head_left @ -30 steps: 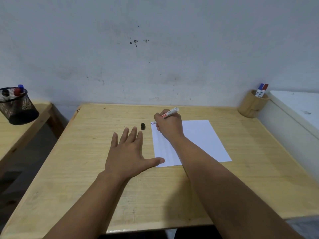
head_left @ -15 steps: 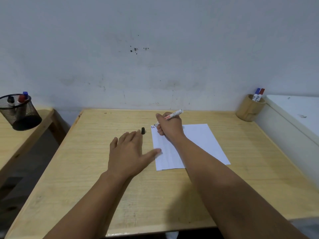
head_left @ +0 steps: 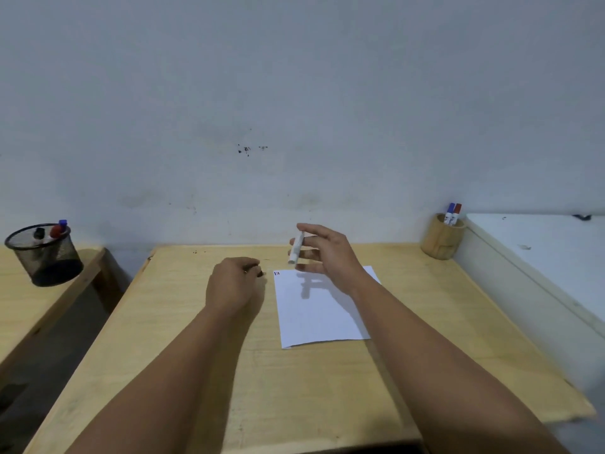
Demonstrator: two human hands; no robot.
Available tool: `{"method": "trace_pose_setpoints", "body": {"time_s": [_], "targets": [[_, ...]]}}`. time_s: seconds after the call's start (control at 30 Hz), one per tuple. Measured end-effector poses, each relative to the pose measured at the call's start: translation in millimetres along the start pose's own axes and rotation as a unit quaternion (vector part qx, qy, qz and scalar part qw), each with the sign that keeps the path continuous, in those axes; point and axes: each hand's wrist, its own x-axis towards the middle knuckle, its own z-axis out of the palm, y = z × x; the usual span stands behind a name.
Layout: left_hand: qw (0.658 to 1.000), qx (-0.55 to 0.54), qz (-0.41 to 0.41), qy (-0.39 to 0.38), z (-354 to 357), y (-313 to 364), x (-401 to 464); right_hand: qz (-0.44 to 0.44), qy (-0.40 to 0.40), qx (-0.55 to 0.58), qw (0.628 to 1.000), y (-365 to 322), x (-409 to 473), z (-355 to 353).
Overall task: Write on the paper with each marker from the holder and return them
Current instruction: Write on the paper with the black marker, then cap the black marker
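Observation:
A white sheet of paper [head_left: 322, 309] lies on the wooden table [head_left: 183, 339], with small marks at its top left corner. My right hand [head_left: 327, 253] is raised above the paper's far edge and holds a white marker [head_left: 296, 249] between thumb and fingers, hanging nearly upright. My left hand [head_left: 234, 283] rests on the table left of the paper, fingers curled around the small dark cap [head_left: 260, 273], which peeks out at the fingertips. A round wooden holder [head_left: 442, 239] at the far right corner carries a blue and a red marker.
A black mesh cup [head_left: 45, 253] with several markers stands on a second wooden table at the left, across a gap. A white cabinet top [head_left: 540, 244] borders the table on the right. A grey wall runs along the back edge.
My right hand lifted the marker off the paper and turned it upright. My left hand moved forward from lying flat and curled its fingers over the dark cap.

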Motion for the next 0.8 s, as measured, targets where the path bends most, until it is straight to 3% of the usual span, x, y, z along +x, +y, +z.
{"method": "trace_pose_setpoints", "body": {"time_s": [0.1,0.23,0.4,0.8], "targets": [[0.984,-0.169,-0.053,-0.007,-14.5,23.8,0.6,-0.004,0.0,0.019,1.0,-4.1,-10.5,-6.6],[0.957,-0.28,-0.076,-0.016,-29.6,59.0,-6.9,-0.034,-0.018,-0.136,0.99,0.6,-26.4,-10.9],[0.953,-0.295,-0.069,-0.027,-37.6,86.6,-16.9,-0.086,-0.003,-0.25,0.964,2.4,-34.9,-13.5],[0.971,-0.233,-0.005,-0.059,-27.2,122.5,-39.1,-0.114,0.007,-0.246,0.962,-13.2,-48.9,-31.2]]}}
